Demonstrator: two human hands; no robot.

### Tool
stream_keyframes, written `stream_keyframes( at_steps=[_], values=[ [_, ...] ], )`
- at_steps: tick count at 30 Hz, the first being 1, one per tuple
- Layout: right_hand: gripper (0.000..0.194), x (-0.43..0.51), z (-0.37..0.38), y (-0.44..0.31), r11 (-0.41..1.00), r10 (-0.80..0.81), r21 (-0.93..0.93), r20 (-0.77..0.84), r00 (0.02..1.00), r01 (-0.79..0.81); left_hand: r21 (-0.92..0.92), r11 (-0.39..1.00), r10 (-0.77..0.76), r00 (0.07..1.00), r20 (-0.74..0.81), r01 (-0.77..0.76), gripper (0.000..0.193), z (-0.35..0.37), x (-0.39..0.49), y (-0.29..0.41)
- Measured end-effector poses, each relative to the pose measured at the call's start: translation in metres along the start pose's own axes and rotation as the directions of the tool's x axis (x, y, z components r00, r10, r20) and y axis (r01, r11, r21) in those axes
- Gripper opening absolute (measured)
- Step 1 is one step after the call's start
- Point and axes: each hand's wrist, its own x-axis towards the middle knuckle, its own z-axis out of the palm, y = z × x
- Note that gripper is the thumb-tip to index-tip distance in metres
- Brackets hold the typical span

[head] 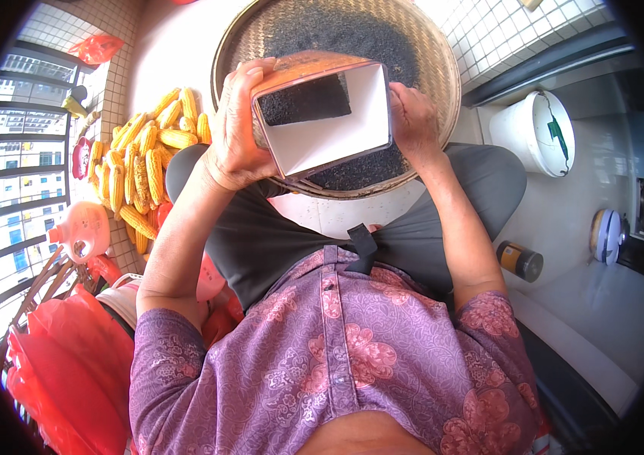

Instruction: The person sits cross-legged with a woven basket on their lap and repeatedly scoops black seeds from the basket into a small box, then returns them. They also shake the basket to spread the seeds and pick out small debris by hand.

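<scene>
Between my two hands is a rectangular box (pixel 327 139) with a white inside and an orange outer face, its mouth turned toward me. Small black seeds or grains (pixel 305 101) lie within it along the far side. My left hand (pixel 236 128) grips the box's left wall, fingers along the upper edge and thumb below. On the opposite wall rests my right hand (pixel 417 116), its fingers partly hidden behind the box. Beneath the box, a round woven bamboo tray (pixel 438 68) carries a broad layer of similar black grains (pixel 327 28).
Yellow corn cobs (pixel 140 153) are heaped at left, near a pink plastic jug (pixel 86 230) and a red plastic bag (pixel 71 369). A railing (pixel 20 193) runs along the far left. At right stand a white bucket (pixel 515 133) and a dark cylindrical container (pixel 519 260).
</scene>
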Motion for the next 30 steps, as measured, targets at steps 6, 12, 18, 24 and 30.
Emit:
stream_keyframes(
  at_steps=[6, 12, 18, 24, 30],
  values=[
    [0.029, 0.001, -0.001, -0.003, 0.999, -0.01, 0.038, -0.028, 1.0, 0.011, 0.001, 1.0, 0.016, 1.0, -0.007, -0.016, 0.104, -0.003, 0.004, 0.004],
    [0.027, 0.0, -0.001, -0.003, 0.998, -0.01, 0.068, -0.071, 0.997, 0.015, 0.025, 0.998, 0.057, 0.998, 0.032, -0.058, 0.103, -0.013, 0.006, 0.012],
    [0.026, -0.001, -0.002, -0.004, 0.997, -0.021, 0.076, -0.082, 0.996, 0.027, -0.011, 0.998, 0.055, 0.995, 0.088, -0.054, 0.103, -0.016, 0.015, 0.012],
    [0.022, -0.001, -0.002, -0.009, 0.987, 0.005, 0.16, -0.15, 0.989, 0.019, -0.009, 1.0, 0.023, 0.998, 0.063, -0.022, 0.103, -0.011, 0.014, 0.012],
    [0.024, -0.001, -0.009, -0.016, 0.95, 0.154, 0.29, -0.098, 0.983, -0.12, -0.015, 1.0, -0.017, 0.997, 0.077, 0.018, 0.103, -0.008, 0.006, 0.008]
  ],
)
